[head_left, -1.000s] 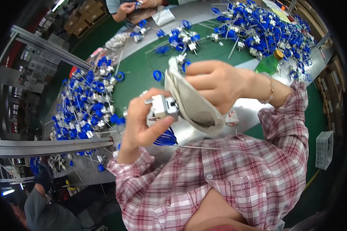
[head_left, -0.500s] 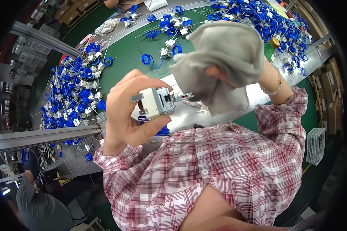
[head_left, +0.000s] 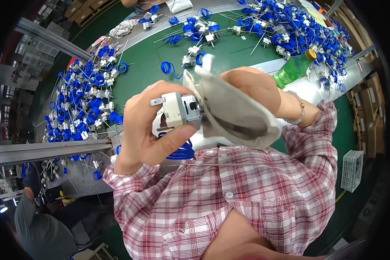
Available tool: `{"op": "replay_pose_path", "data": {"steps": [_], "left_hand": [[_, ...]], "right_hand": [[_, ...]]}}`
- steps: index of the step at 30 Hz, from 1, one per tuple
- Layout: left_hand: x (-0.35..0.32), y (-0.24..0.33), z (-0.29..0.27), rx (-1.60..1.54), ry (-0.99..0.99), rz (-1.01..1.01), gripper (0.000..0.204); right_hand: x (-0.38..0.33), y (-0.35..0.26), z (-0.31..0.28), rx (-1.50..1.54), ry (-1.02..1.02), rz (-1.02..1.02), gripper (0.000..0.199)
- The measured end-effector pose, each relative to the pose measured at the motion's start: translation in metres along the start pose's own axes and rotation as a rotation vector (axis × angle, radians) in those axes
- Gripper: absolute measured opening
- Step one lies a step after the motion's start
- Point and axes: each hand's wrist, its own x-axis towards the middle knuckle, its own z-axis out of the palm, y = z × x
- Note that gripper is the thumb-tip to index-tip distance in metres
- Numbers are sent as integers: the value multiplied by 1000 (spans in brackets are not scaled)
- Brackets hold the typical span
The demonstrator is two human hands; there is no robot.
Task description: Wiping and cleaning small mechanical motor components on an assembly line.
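Component (head_left: 174, 110), its tip behind cloth (head_left: 237, 106)

Red-and-white plaid shirt (head_left: 190, 195), plain grey-beige cloth (head_left: 242, 106), off-white and grey part (head_left: 173, 110).
Part: off-white body, silvery-grey metal face, deep blue coil (head_left: 183, 152). Cloth: pale along the edge, darker grey inside the fold. Shirt: red checks plus thin red lines on white, whitish buttons (head_left: 229, 195). Left pile (head_left: 80, 104), right pile (head_left: 290, 26): both blue, white and silver mixed. Work surface (head_left: 138, 82) green; rail (head_left: 47, 154) silver-grey. Bottle (head_left: 292, 71) see-through green, cap (head_left: 310, 54) golden yellow. Bracelet (head_left: 301, 113): clear-whitish beads, gold bit. Crate (head_left: 352, 171) pale grey. Paper (head_left: 313, 16) light yellow. Boxes (head_left: 379, 89) brown. Co-worker's top (head_left: 43, 234) plain grey.
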Motion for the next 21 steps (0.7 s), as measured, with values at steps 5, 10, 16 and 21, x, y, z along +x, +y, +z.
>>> {"op": "replay_pose_path", "data": {"steps": [5,10,16,21], "left_hand": [[-2,-6,-1,-32,7,-2,34],[2,-1,-1,-71,-10,-85,34],[1,-6,-1,-19,-18,-117,34],[2,-12,-1,-26,38,-25,32]], "right_hand": [[6,-19,-3,-137,-117,383,42],[1,-8,-1,10,-66,290,35],[0,-10,1,271,10,585,31],[1,-12,-12,-57,91,341,22]]}}
